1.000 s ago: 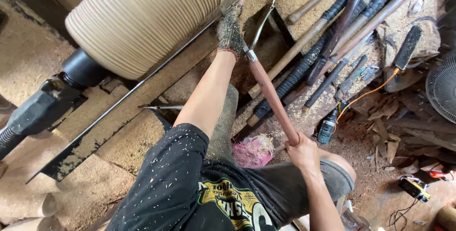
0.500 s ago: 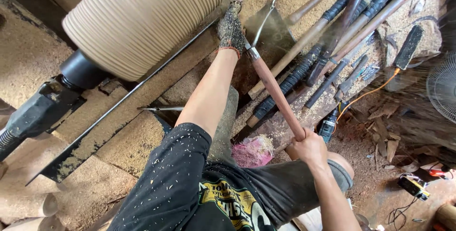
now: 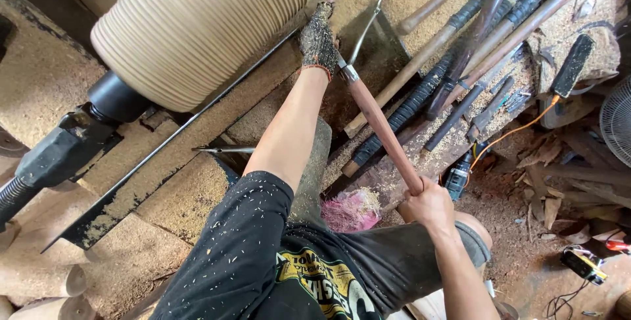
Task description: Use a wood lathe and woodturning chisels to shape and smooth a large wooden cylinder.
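Sawdust-covered lathe bed (image 3: 197,182) below, the long-handled turning chisel (image 3: 381,129) is clenched by the right hand (image 3: 430,203) for leverage, steadied near the ribbed wooden workpiece (image 3: 204,24) by gloved left hand (image 3: 319,40) fingers.

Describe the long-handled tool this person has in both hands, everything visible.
The long reddish-brown wooden-handled turning tool has a round, smooth handle, a pale metal collar at its upper end and a thin, slightly bent grey steel shaft beyond it. It slants from lower right up to upper left. The bare right hand holds the handle's butt end; the left hand, in a sawdust-coated glove, holds it at the collar, near the big ribbed pale wooden workpiece. Whether the tip touches anything cannot be told.
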